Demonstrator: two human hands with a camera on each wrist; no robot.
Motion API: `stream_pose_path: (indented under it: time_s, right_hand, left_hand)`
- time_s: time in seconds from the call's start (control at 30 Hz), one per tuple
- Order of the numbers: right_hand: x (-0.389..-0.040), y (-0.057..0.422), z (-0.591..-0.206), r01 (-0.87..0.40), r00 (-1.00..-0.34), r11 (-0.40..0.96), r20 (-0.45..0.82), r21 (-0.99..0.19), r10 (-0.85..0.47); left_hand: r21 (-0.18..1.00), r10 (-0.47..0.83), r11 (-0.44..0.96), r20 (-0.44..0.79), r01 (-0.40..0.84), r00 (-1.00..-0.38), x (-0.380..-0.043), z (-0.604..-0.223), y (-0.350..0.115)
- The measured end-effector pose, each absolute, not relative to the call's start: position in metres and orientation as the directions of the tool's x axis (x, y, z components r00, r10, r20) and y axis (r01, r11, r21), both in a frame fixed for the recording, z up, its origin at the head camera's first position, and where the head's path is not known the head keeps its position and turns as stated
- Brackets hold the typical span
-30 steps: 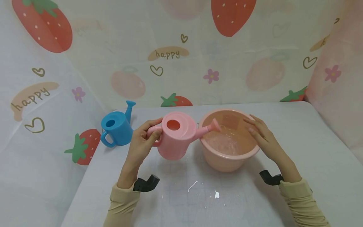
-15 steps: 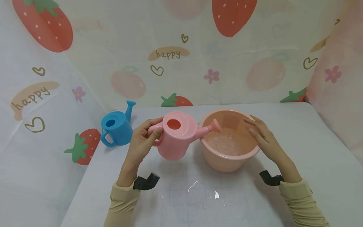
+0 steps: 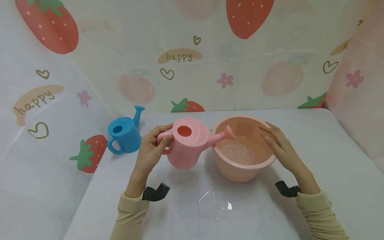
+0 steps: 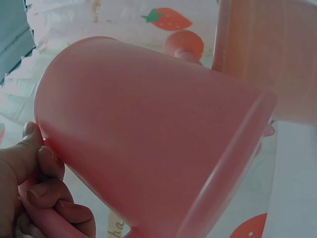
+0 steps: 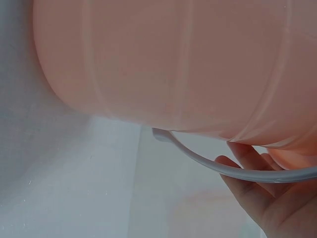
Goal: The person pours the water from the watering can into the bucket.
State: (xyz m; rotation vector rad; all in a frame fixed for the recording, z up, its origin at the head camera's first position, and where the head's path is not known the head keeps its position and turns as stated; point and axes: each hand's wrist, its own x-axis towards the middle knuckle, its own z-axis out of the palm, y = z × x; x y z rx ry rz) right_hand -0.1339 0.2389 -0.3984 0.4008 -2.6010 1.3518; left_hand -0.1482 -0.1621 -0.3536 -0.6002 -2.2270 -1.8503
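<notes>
In the head view my left hand (image 3: 151, 146) grips the handle of a pink watering can (image 3: 184, 153). The can hangs just above the table, leaning slightly toward a peach-coloured basin (image 3: 237, 173). Its spout (image 3: 222, 135) reaches over the basin's left rim, with the sprinkler head above the rippled water (image 3: 237, 151) inside. On the basin's right rim rests my right hand (image 3: 280, 145), fingers fairly straight and relaxed. From the right wrist, those fingers (image 5: 247, 191) show behind the basin's grey carrying handle (image 5: 237, 171). The left wrist view is mostly filled by the can's underside and wall (image 4: 153, 129).
A blue watering can (image 3: 124, 135) stands at the back left of the table, near the left wall. Small wet spots (image 3: 229, 206) glint on the white table (image 3: 210, 220) in front of the basin. A sheet with printed strawberries (image 3: 192, 83) hangs behind.
The head view has shifted very slightly. Ripples on the basin's water look different. Both hands, the pink watering can and the basin have kept their places.
</notes>
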Motion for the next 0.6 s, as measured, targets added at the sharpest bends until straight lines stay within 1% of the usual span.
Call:
stream_pose_path:
  time_s: [0.27, 0.6]
  right_hand:
    - [-0.1338, 0.2386, -0.3975, -0.319, -0.947, 0.548, 0.282, -0.773, -0.155]
    - [-0.1327, 0.2381, -0.3973, -0.315, -0.949, 0.545, 0.278, -0.777, -0.151]
  left_hand:
    - [0.871, 0.175, 0.170, 0.433, 0.461, -0.884, -0.1479, -0.3547, -0.1610]
    - [0.855, 0.173, 0.185, 0.456, 0.484, -0.873, -0.1437, -0.3503, -0.1585]
